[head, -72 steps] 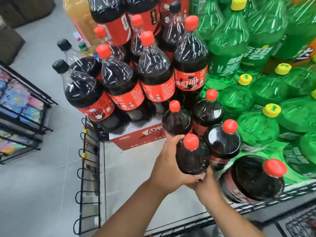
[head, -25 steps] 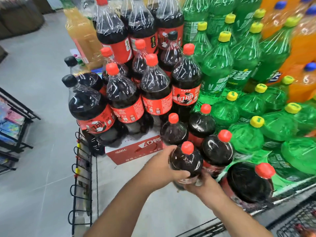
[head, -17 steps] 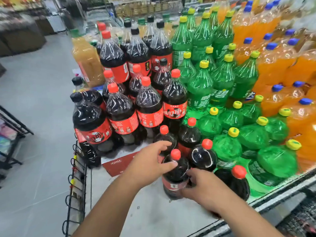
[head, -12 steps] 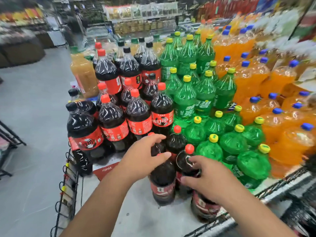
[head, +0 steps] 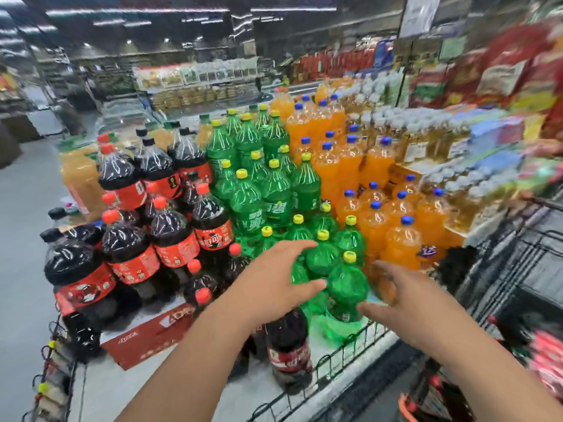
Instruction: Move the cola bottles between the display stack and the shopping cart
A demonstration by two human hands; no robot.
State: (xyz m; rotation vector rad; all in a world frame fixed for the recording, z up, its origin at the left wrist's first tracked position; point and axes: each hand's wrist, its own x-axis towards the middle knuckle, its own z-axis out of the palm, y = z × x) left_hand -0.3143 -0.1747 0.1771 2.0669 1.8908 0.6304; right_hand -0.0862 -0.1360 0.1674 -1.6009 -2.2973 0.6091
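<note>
Many full cola bottles point(head: 175, 236) on the display stack point(head: 259, 394)

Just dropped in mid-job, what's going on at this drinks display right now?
A person's left hand and right hand hover open in front of the green yellow-capped bottles; neither has a grip on anything. A dark plastic cola bottle with a red label stands upright on the display's pale base, just below the left hand in view and beside the red-capped cola stack. The black wire shopping cart sits at the right.
</note>
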